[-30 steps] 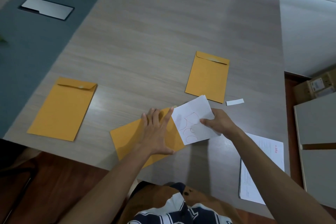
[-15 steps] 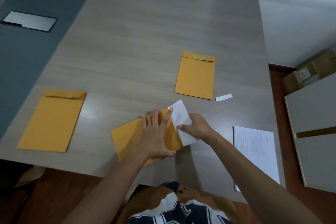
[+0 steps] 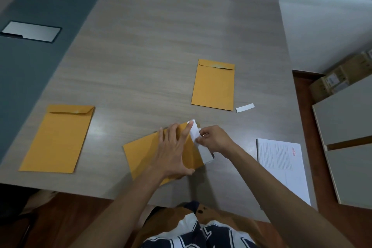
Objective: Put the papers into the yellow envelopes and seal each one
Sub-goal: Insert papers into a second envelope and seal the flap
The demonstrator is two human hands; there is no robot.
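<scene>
1. Left hand lies flat, fingers spread, pinning the yellow envelope beneath it.
2. Right hand pinches the paper just beside the left fingertips; feed it in squarely, mouth held open.

Wood-grain table with a metal cable-access plate set in a grey strip. Cardboard box on the floor at right, beside grey cabinet panels.
</scene>
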